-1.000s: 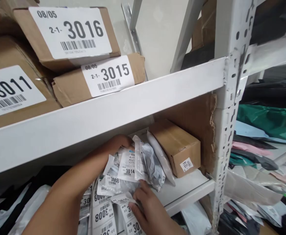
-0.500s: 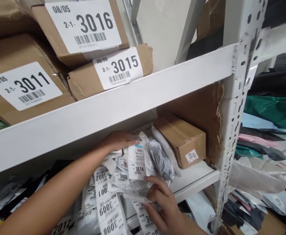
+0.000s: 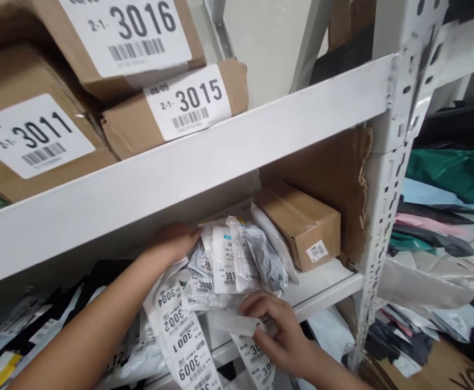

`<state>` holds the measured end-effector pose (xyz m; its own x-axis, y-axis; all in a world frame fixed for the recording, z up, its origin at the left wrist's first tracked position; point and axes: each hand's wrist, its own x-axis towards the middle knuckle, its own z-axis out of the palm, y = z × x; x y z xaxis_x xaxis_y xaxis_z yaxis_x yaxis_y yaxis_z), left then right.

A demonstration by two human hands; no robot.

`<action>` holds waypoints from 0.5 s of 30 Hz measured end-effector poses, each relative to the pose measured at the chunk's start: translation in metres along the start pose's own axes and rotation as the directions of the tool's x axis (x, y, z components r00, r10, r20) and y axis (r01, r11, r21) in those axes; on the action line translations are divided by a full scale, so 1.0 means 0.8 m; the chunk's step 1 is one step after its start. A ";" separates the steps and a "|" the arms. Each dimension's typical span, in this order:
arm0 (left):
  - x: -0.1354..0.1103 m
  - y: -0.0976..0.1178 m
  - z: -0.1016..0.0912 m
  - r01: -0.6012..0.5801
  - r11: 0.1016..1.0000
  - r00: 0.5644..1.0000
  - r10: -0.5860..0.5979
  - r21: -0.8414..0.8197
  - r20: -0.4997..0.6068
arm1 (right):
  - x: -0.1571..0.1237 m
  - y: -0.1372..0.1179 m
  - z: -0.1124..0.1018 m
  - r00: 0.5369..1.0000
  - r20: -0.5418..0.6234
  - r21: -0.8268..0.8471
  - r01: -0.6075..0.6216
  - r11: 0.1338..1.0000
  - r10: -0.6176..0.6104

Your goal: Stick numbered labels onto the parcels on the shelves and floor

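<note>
- Head view: two bare hands work among packets (image 3: 224, 260) on a lower shelf (image 3: 326, 284), just left of a brown box (image 3: 302, 227).
- The left hand (image 3: 177, 242) reaches in from the left, fingertips at the packets' upper left edge; whether it grips one or only rests there, one cannot tell.
- The right hand (image 3: 279, 330), in front of the shelf's edge, pinches the pale end of a label strip (image 3: 257, 357) between thumb and curled fingers; the printed part hangs below.
- A second strip (image 3: 183, 336) hangs near the left forearm, its numbers upside down, among them 3004, 3002, 3001 and 3009.
- The packets stand bunched and tilted, several in clear plastic; one label reads 3008, another shows 301, its last digit unclear.
- Right of them lean a gray packet (image 3: 267, 257) and a white packet (image 3: 275, 238), the latter just beside the box.
- Above, on the upper shelf (image 3: 204, 168), sit cartons marked 3011 (image 3: 37, 135), 3015 (image 3: 188, 100) and 3016 (image 3: 127, 38), the last resting over 3015.
- Beyond a perforated white post (image 3: 383, 189), bagged goods (image 3: 456, 173) in black, green, blue and pink lie stacked.
</note>
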<state>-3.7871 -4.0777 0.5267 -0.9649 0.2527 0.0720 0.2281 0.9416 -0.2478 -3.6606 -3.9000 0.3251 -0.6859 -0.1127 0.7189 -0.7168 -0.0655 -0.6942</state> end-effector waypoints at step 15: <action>-0.026 0.072 -0.001 -0.652 0.646 0.653 0.745 -0.398 0.139 | 0.021 -0.008 0.031 0.777 -0.152 0.624 -0.404 0.669 0.611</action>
<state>-3.7539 -4.0285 0.5117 -0.4782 0.8352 -0.2717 0.8280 0.5319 0.1777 -3.6641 -3.9263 0.3405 -0.9899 0.0229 0.1400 -0.1242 -0.6174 -0.7768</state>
